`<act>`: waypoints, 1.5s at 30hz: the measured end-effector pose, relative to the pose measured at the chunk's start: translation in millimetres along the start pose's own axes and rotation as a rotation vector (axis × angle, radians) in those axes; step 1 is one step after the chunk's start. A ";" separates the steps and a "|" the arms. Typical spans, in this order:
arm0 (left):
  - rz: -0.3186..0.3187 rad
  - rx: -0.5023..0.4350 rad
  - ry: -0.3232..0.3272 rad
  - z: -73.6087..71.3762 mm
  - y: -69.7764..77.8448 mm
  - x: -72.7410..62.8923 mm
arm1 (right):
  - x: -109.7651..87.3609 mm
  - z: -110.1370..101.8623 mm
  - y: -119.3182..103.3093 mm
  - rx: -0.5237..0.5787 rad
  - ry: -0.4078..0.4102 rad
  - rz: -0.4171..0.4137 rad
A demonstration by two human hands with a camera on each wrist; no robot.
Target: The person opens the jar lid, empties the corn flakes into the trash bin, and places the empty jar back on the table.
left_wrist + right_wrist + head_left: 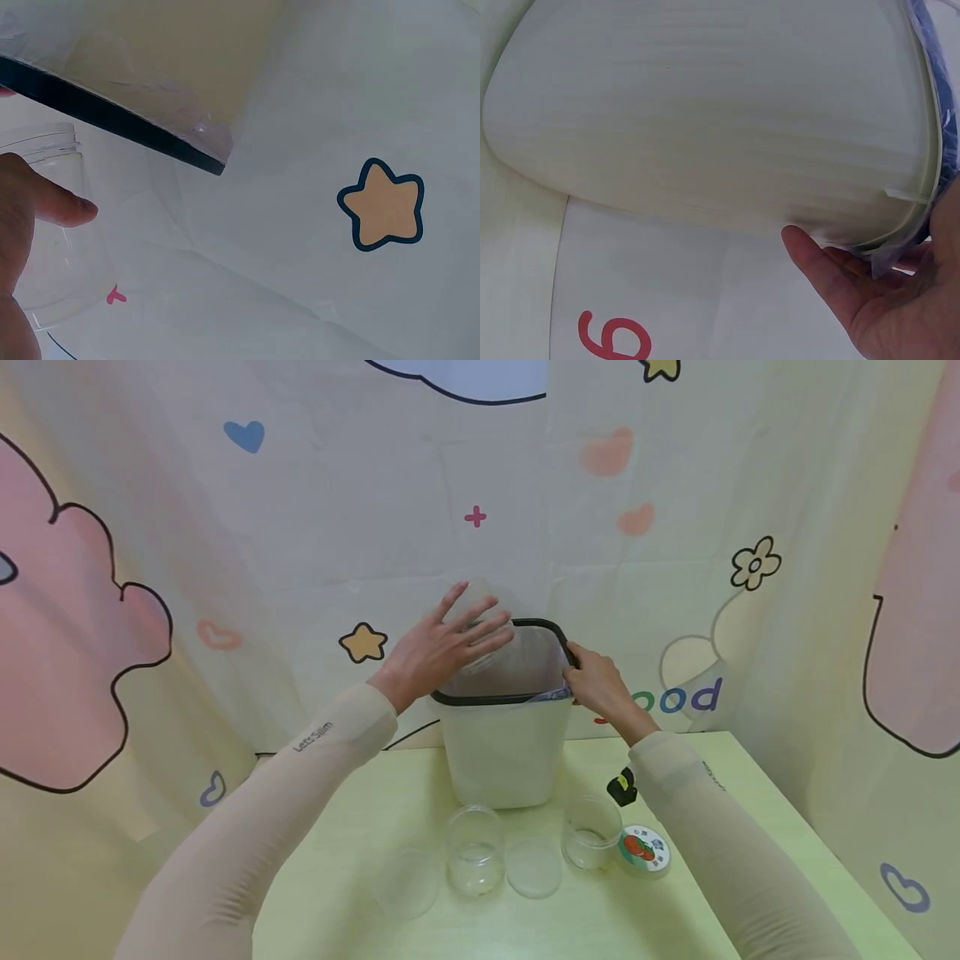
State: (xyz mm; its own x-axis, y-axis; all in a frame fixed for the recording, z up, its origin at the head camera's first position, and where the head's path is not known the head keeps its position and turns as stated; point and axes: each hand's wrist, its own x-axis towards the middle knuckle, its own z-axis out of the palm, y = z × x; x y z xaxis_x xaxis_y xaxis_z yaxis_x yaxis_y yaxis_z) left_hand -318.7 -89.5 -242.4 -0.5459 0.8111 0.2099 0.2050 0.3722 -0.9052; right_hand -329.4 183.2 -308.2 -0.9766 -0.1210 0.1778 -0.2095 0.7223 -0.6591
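A clear plastic jar [67, 251] with a threaded neck is held upside down in my left hand [461, 639], its mouth towards the bin's opening. The left thumb lies along the jar's side in the left wrist view, and the fingers are spread over it in the head view. My right hand [596, 681] grips the right rim of a whitish bin [502, 752] with a black rim band [487, 700]. The bin stands on the table, lined with a thin clear bag [553, 695] that shows at the rim.
In front of the bin stand two clear jars [476, 864] on the pale table [337, 827]. Two translucent round lids [533, 867] lie beside them. At the right are a round white lid with a red fruit picture [645, 850] and a small black thing [622, 787]. A printed curtain [300, 527] hangs behind.
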 end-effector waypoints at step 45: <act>-0.479 -0.611 0.218 4.6 6.7 -29.9 | -8.1 -0.2 -5.3 -0.108 0.071 -0.063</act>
State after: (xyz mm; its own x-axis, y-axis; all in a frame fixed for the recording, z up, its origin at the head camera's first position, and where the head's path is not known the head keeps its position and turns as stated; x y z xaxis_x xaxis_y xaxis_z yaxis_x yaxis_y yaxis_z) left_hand -304.8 -113.4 -256.4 -0.5293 0.5470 0.6485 0.4315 0.8317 -0.3493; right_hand -320.3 180.5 -306.0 -0.9551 -0.1221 0.2700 -0.2596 0.7842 -0.5636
